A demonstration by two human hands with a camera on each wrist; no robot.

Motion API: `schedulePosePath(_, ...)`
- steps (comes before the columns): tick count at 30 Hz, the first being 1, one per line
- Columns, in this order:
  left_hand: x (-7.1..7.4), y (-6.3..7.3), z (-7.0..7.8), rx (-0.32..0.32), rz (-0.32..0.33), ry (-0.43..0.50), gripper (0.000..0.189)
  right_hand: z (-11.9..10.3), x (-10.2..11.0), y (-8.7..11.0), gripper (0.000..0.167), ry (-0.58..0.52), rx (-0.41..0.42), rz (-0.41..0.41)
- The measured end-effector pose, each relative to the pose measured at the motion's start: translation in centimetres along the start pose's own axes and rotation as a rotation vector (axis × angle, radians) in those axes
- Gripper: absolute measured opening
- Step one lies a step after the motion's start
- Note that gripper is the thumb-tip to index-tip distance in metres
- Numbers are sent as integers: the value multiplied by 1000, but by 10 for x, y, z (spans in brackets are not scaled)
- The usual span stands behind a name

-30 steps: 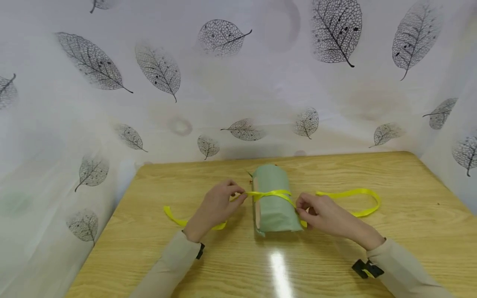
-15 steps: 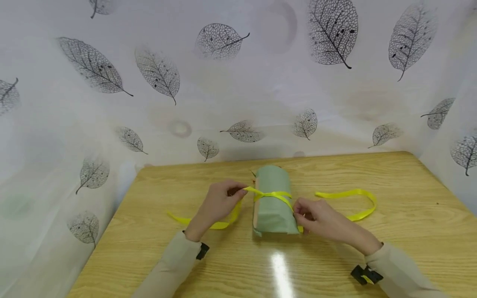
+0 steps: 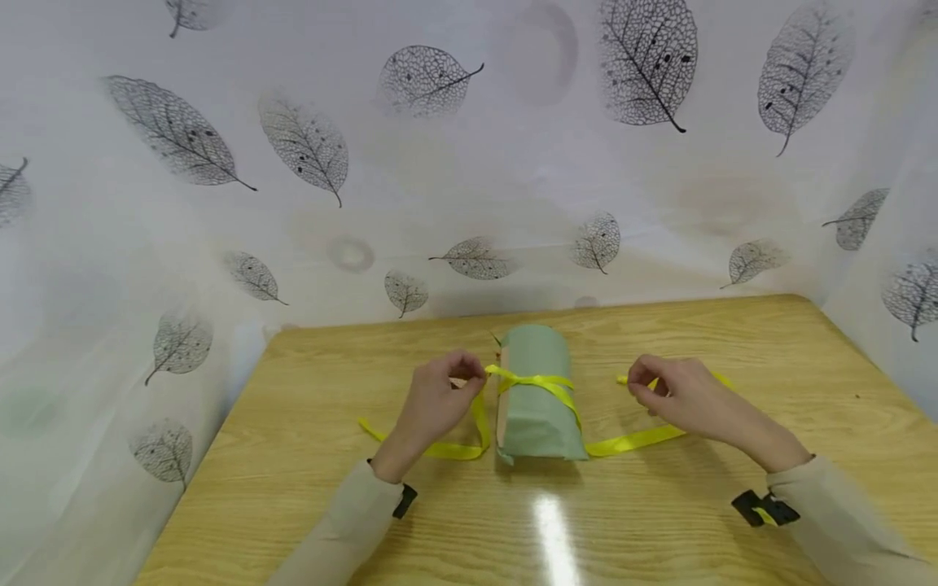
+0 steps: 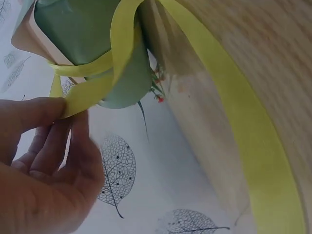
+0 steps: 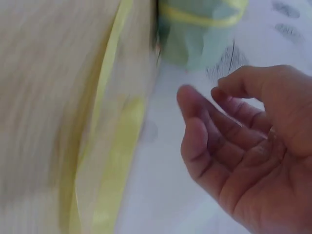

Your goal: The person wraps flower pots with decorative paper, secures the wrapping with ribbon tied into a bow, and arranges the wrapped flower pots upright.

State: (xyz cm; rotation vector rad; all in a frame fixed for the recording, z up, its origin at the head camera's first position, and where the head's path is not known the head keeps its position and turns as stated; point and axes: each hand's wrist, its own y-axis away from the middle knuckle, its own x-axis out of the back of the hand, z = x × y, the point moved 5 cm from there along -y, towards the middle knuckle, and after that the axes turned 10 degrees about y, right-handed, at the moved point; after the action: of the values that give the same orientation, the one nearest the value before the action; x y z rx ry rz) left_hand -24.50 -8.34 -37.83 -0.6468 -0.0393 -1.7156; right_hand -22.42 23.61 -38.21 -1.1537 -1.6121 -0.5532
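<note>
A bundle in pale green wrapping paper [image 3: 538,427] lies on the table with a yellow ribbon [image 3: 538,380] crossed around its middle. Thumb and fingertips of my left hand [image 3: 434,405] pinch the ribbon just left of the bundle; the left wrist view shows the pinched ribbon [image 4: 90,96] close up. My right hand [image 3: 689,397] hovers to the right of the bundle, above the ribbon's right length [image 3: 633,441]. In the right wrist view the right hand [image 5: 243,141] has loosely bent fingers, with a gap between thumb and fingertips and nothing held.
The ribbon's left tail [image 3: 450,450] trails over the wooden table [image 3: 352,358] under the left wrist. Red bits and green stems [image 4: 157,87] show at one end of the bundle. A leaf-print curtain [image 3: 513,163] hangs behind the table and along its sides.
My right hand has let go of the ribbon beside the bundle and moved right and up. My left hand keeps its pinch, nearly in place. The ribbon's right length now lies stretched out.
</note>
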Motion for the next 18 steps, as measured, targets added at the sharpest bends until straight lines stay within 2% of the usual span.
schedulePosePath(3,3,1,4,-47,35,-58,11,23,14,2,3,108,-72,21)
schedulePosePath(7,5,1,6,-74,50,-34,13,53,23,10,12,202,-165,-18)
schedulePosePath(10,6,1,4,-38,64,15,12,74,27,18,22,256,-211,-71)
schedulePosePath(14,7,0,-1,25,66,71,5,95,27,29,32,256,-268,-143)
schedulePosePath(18,7,0,0,33,50,65,7,105,26,39,37,248,-315,-189)
